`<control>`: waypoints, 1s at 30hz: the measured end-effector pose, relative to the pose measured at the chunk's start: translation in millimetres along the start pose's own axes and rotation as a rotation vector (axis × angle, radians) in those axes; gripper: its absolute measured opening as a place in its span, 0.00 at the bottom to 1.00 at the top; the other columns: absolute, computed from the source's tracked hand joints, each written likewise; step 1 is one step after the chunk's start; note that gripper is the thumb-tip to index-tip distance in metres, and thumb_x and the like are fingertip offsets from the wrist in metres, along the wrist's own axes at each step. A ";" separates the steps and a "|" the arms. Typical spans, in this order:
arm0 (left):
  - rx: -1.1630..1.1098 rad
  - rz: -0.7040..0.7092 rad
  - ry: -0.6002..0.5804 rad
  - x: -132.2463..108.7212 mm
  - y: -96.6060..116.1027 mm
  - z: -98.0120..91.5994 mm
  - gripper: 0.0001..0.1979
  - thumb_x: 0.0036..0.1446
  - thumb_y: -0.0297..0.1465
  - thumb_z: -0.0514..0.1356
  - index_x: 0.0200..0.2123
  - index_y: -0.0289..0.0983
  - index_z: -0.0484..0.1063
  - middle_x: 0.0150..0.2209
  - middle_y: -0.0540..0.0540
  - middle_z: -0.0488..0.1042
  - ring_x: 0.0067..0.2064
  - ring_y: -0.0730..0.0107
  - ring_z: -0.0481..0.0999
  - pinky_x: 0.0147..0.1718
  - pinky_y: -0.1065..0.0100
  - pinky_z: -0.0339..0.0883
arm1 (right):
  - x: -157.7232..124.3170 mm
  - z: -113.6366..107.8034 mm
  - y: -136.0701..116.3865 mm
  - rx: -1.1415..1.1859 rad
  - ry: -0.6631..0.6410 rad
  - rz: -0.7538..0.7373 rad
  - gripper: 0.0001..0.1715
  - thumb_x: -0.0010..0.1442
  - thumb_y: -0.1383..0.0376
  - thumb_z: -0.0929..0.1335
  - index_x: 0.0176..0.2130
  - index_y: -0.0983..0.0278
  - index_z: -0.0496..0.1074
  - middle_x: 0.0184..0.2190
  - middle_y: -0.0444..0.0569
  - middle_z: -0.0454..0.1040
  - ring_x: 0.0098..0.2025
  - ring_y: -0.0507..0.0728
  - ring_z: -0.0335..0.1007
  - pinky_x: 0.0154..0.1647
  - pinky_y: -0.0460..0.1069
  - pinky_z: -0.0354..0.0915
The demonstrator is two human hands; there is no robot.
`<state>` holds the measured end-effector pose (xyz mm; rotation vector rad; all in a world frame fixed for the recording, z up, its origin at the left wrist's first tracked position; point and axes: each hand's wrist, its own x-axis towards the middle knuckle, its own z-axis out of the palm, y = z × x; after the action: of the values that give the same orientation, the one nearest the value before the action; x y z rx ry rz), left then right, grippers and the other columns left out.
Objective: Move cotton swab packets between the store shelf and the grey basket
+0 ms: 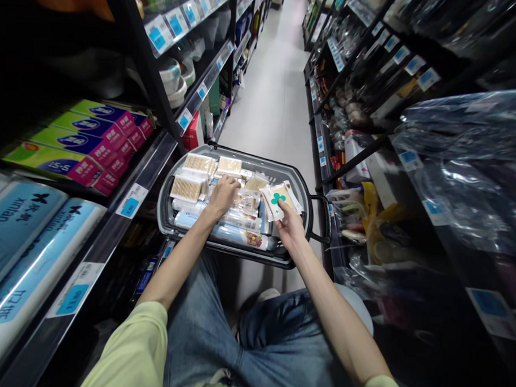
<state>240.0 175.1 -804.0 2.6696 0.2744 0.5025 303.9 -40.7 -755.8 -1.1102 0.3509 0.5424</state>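
Observation:
A grey shopping basket (302,190) stands on the aisle floor in front of my knees, filled with packs of cotton swabs (187,187), rolls and small packets. My left hand (224,194) reaches down into the basket's middle, fingers curled over the packets there; what it grips is hidden. My right hand (289,224) is at the basket's right side, pinching a stack of flat white packets with a green clover mark (276,200), held tilted up above the basket.
Shelves line both sides of a narrow aisle. Left: colourful boxes (94,145), blue-labelled rolls (23,230), bowls higher up. Right: plastic-wrapped goods (462,161) and hanging items. The pale floor (274,92) runs away ahead. My jeans-clad legs are below.

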 end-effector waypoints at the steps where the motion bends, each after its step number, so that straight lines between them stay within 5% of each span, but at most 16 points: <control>1: -0.034 0.007 0.041 0.7 1.3 -1.2 0.18 0.55 0.17 0.53 0.40 0.38 0.79 0.42 0.40 0.76 0.50 0.52 0.69 0.50 0.54 0.64 | 0.1 -0.2 0.3 -0.002 0.000 -0.001 0.20 0.50 0.70 0.77 0.44 0.62 0.80 0.44 0.44 0.83 0.42 0.55 0.81 0.26 0.41 0.73; 8: -0.693 -0.070 0.421 11.9 13.2 -7.0 0.10 0.61 0.24 0.52 0.34 0.39 0.73 0.39 0.45 0.73 0.43 0.65 0.72 0.44 0.64 0.67 | 3.4 -2.9 2.6 0.016 -0.017 -0.019 0.21 0.51 0.70 0.77 0.46 0.63 0.79 0.44 0.46 0.83 0.39 0.55 0.81 0.26 0.41 0.75; 12: -1.106 -0.245 0.506 19.4 12.7 -8.3 0.08 0.49 0.21 0.52 0.29 0.39 0.64 0.30 0.49 0.66 0.35 0.70 0.68 0.41 0.68 0.65 | 4.8 -3.8 4.1 0.004 -0.068 -0.014 0.23 0.51 0.66 0.78 0.47 0.63 0.78 0.41 0.47 0.84 0.38 0.56 0.81 0.28 0.44 0.77; 18: -1.388 -0.327 0.383 17.7 16.0 -17.4 0.17 0.34 0.19 0.50 0.31 0.40 0.55 0.30 0.50 0.58 0.34 0.71 0.66 0.45 0.66 0.64 | 3.3 -4.5 5.2 -0.028 -0.104 -0.023 0.25 0.50 0.65 0.78 0.49 0.62 0.77 0.42 0.47 0.83 0.37 0.56 0.82 0.28 0.44 0.78; 22: -1.486 -0.375 0.315 17.7 16.4 -19.2 0.19 0.33 0.17 0.50 0.32 0.40 0.54 0.29 0.51 0.56 0.32 0.74 0.65 0.41 0.69 0.65 | 5.1 -5.1 3.6 0.024 -0.104 -0.065 0.24 0.51 0.67 0.78 0.48 0.62 0.77 0.43 0.46 0.83 0.40 0.55 0.82 0.33 0.44 0.78; 27: -1.566 -0.460 0.370 19.5 16.5 -19.1 0.19 0.37 0.15 0.50 0.32 0.40 0.54 0.27 0.53 0.56 0.30 0.76 0.66 0.37 0.74 0.65 | 6.7 -5.1 2.8 0.048 -0.014 -0.119 0.24 0.51 0.68 0.77 0.49 0.61 0.76 0.45 0.45 0.83 0.43 0.56 0.81 0.39 0.47 0.79; 30: -1.549 -0.421 0.310 17.5 22.4 -16.3 0.19 0.36 0.15 0.50 0.32 0.40 0.56 0.27 0.54 0.58 0.30 0.76 0.67 0.36 0.73 0.65 | 1.1 -2.3 6.2 -0.005 -0.074 -0.100 0.25 0.50 0.66 0.78 0.49 0.60 0.75 0.45 0.45 0.83 0.44 0.56 0.81 0.39 0.47 0.79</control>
<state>252.3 165.4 -775.3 1.0008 0.3205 0.6073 301.2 -40.4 -761.9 -1.1038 0.2289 0.4945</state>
